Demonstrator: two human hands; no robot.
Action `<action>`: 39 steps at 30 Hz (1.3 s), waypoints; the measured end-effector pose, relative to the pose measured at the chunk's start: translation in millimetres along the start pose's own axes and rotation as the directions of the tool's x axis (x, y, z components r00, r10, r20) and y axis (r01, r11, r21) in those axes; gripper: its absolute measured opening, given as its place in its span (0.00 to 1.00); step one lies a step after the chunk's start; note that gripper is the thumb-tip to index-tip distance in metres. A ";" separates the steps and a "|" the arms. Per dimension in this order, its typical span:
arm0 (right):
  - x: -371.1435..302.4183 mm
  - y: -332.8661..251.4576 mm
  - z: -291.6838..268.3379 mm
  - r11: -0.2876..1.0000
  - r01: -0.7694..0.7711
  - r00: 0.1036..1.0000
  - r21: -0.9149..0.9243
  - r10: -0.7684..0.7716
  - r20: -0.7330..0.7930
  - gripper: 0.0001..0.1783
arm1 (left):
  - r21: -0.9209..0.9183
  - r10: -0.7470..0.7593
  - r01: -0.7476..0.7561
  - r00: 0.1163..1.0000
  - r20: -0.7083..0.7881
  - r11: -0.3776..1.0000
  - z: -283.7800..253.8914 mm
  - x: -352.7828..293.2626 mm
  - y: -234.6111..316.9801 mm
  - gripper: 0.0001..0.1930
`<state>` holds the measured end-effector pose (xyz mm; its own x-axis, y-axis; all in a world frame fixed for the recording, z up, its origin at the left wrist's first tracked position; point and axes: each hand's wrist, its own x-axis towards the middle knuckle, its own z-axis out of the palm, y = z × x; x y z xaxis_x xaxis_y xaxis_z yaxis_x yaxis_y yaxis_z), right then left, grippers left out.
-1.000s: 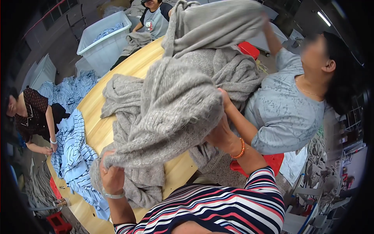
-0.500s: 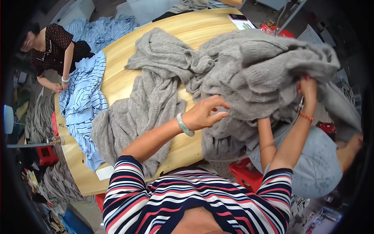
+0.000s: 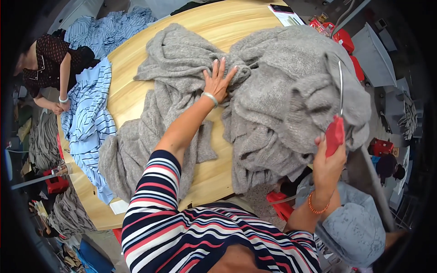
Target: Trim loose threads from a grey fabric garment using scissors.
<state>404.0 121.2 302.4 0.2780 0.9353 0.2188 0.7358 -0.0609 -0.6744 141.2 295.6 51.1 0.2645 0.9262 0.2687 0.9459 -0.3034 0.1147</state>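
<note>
Fingers spread, my left hand [image 3: 216, 84] rests flat on a bunched grey knit garment [image 3: 182, 52] near the middle of the table. Beside it, to the right, lies a bigger heap of grey knit garments [image 3: 268, 95]. My right hand [image 3: 328, 166] is closed round a red-handled tool [image 3: 335, 135] with a long, thin, slightly curved metal blade pointing away from me. The tool is over the heap's right side; its exact kind I cannot make out. More grey knit [image 3: 136, 141] spreads over the table on the left.
Blue striped garments [image 3: 91, 118] hang along the left edge of the wooden table [image 3: 214, 179], where a co-worker [image 3: 52, 68] stands. A person in grey-blue patterned clothing [image 3: 353, 232] is close by my right arm. A red stool [image 3: 278, 204] stands below the table. A phone [image 3: 281, 8] lies at the far edge.
My left hand has moved away and left, from hovering half-curled to lying flat on the knit. My right hand has come back toward me from the heap, and the red-handled tool now shows plainly.
</note>
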 end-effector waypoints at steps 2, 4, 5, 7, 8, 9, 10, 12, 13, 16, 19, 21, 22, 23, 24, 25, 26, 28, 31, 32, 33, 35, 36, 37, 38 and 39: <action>-10.2 -4.8 4.9 0.997 -0.041 0.997 0.066 0.037 0.070 0.26 | -0.008 0.010 -0.009 0.990 0.143 1.000 38.3 15.5 -26.4 0.32; -17.0 9.1 6.8 1.000 -0.009 0.998 -0.021 0.010 0.066 0.25 | -0.098 -0.018 0.042 0.973 0.231 0.994 48.1 25.7 -41.2 0.12; -19.6 14.9 6.0 0.994 0.022 0.998 -0.107 -0.015 0.061 0.25 | -0.103 -0.012 0.037 0.971 0.237 0.994 46.5 27.8 -43.7 0.12; -23.2 3.8 5.9 0.995 -0.029 0.993 -0.096 0.040 0.111 0.26 | -0.496 -0.330 0.264 0.943 -0.048 0.827 28.6 25.1 -58.3 0.14; -24.6 1.0 8.3 0.998 -0.002 0.990 -0.063 0.011 0.139 0.26 | -0.603 -0.403 0.281 0.912 -0.074 0.747 6.0 21.6 -64.8 0.14; -26.2 -0.6 11.8 0.999 0.026 0.985 -0.026 -0.021 0.169 0.26 | -0.698 -0.477 0.287 0.874 -0.090 0.656 -24.5 15.7 -72.1 0.15; -28.8 -0.5 15.4 0.998 0.029 0.983 -0.055 -0.018 0.181 0.27 | -0.892 -0.448 0.133 0.890 -0.084 0.432 -55.0 6.0 -79.8 0.14; -32.1 2.5 25.8 0.992 0.100 0.980 -0.074 -0.085 0.181 0.25 | -0.985 -0.462 -0.075 0.876 -0.141 0.158 -128.4 -24.6 -91.7 0.13; -34.5 0.7 30.8 0.980 0.177 0.970 -0.096 -0.157 0.186 0.23 | -0.978 -0.506 -0.121 0.841 -0.191 0.167 -169.6 -48.4 -94.6 0.12; -47.0 -19.1 46.0 0.973 0.217 0.948 -0.082 -0.190 0.257 0.24 | -0.955 -0.557 -0.191 0.779 -0.288 0.226 -271.3 -148.4 -93.3 0.12; -64.8 -30.2 70.7 0.965 0.263 0.919 -0.013 -0.246 0.309 0.27 | -0.977 -0.826 -0.148 0.523 -0.212 0.156 -319.2 -258.1 -79.0 0.15; -77.2 -40.6 85.1 0.949 0.315 0.863 -0.018 -0.279 0.421 0.28 | -0.987 -0.886 -0.042 0.436 -0.157 0.154 -324.4 -339.0 -87.0 0.15; -83.7 -44.0 92.9 0.943 0.334 0.844 0.007 -0.303 0.442 0.29 | -0.987 -0.894 0.055 0.434 -0.111 0.149 -313.9 -379.8 -88.8 0.15; -90.3 -49.7 100.9 0.939 0.343 0.831 0.016 -0.311 0.461 0.29 | -0.978 -0.904 0.153 0.423 -0.064 0.141 -300.2 -420.5 -86.6 0.15; -94.8 -52.9 107.2 0.943 0.333 0.805 -0.007 -0.281 0.522 0.29 | -0.944 -0.924 0.326 0.374 0.075 0.055 -289.2 -452.8 -78.0 0.15; -99.1 -55.3 112.6 0.945 0.326 0.779 -0.037 -0.246 0.577 0.29 | -0.876 -0.929 0.481 0.306 0.210 -0.040 -276.4 -482.1 -70.7 0.15; -102.9 -51.7 120.1 0.919 0.395 0.763 -0.012 -0.320 0.561 0.28 | -0.771 -0.892 0.628 0.281 0.353 -0.107 -260.1 -515.2 -75.6 0.16; -111.3 -55.6 127.5 0.919 0.391 0.748 -0.045 -0.289 0.597 0.27 | -0.347 -0.838 0.922 0.323 0.440 0.173 -230.8 -557.1 -79.0 0.19; -127.8 -54.3 135.1 0.912 0.405 0.733 -0.071 -0.277 0.621 0.26 | 0.033 -0.683 0.698 0.689 0.242 0.715 -230.5 -513.3 -61.4 0.27; -131.9 -55.3 134.9 0.907 0.414 0.715 -0.080 -0.269 0.645 0.26 | -0.069 -0.578 0.582 0.813 0.069 0.810 -230.9 -488.9 -56.6 0.28; -134.6 -54.4 131.1 0.903 0.419 0.701 -0.095 -0.255 0.665 0.26 | -0.200 -0.499 0.501 0.864 0.065 0.842 -232.2 -456.9 -51.3 0.28; -145.4 -41.0 126.6 0.893 0.439 0.718 -0.102 -0.280 0.636 0.25 | -0.417 -0.324 0.303 0.946 0.023 0.857 -222.1 -395.2 -38.7 0.26; -152.5 -37.6 122.2 0.895 0.432 0.703 -0.110 -0.258 0.662 0.26 | -0.500 -0.229 0.194 0.973 -0.009 0.844 -211.2 -366.4 -34.5 0.24; -160.0 -35.4 117.8 0.896 0.428 0.686 -0.118 -0.237 0.688 0.26 | -0.502 -0.156 0.119 0.987 -0.032 0.857 -185.1 -343.2 -36.9 0.25; -168.2 -31.6 114.1 0.893 0.438 0.676 -0.103 -0.251 0.692 0.25 | -0.498 -0.081 0.044 0.995 -0.053 0.866 -153.2 -324.2 -40.1 0.26; -174.8 -26.3 111.3 0.895 0.432 0.687 -0.112 -0.246 0.683 0.25 | -0.467 -0.096 0.078 0.995 -0.014 0.881 -126.6 -301.8 -41.2 0.29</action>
<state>267.3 -1.9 203.4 -0.4119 0.8961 -0.1654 0.8477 0.3103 -0.4301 -1.3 0.2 86.4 0.1696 0.9478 0.2700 0.7665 -0.2991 0.5684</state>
